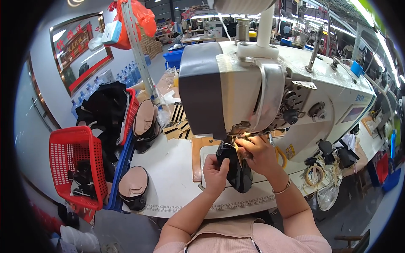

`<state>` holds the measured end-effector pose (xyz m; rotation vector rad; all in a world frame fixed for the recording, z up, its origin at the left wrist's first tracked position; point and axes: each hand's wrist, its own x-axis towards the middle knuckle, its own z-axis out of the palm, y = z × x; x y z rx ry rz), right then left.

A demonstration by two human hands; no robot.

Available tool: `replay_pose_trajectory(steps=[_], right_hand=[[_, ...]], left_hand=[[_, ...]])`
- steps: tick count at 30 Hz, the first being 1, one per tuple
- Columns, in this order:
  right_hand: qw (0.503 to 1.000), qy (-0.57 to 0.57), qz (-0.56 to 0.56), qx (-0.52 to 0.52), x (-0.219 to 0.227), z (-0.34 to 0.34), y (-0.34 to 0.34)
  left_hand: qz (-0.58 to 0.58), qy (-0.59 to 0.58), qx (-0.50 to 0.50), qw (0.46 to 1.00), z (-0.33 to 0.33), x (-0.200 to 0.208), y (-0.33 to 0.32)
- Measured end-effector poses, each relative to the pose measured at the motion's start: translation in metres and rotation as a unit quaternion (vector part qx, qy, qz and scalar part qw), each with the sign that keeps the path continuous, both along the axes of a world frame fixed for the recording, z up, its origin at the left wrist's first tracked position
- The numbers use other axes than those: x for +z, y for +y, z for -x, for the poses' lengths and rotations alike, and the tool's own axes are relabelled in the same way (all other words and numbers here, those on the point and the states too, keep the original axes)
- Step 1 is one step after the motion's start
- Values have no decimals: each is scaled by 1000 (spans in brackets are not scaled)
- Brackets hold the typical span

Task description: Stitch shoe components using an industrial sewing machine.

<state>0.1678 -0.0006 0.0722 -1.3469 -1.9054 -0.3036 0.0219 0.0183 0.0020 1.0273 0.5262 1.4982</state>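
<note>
A black shoe-upper piece (237,170) lies under the head of a large white and grey sewing machine (270,84). My left hand (215,170) grips the near left edge of the piece. My right hand (257,154) pinches its far edge right beneath the needle area, with a bracelet on the wrist. The needle itself is hidden behind the machine head and my fingers. The piece rests on the white sewing table (168,177), over a brown inset plate (197,156).
A red mesh basket (78,168) holding dark parts sits at the left. A second red basket (130,114) holds black material. Tan and black shoe uppers (134,187) lie on the table's left. Loose rings and cords (318,175) lie at the right.
</note>
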Motion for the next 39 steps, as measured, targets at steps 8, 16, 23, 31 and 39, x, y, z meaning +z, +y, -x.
replay_pose_trajectory(steps=[8, 16, 23, 31, 39], right_hand=[[1000, 6, 21, 4, 0, -4, 1], [994, 19, -107, -4, -11, -11, 7], [983, 117, -142, 8, -25, -23, 3], [950, 242, 136, 143, -30, -32, -10], [898, 273, 291, 185, -28, -36, -14]], left_hand=[[-19, 26, 27, 999, 1, 7, -1], [118, -67, -42, 990, 3, 13, 6], [138, 94, -127, 978, 2, 12, -27], [168, -18, -258, 951, 18, 14, -13], [136, 189, -110, 966, 5, 15, -12]])
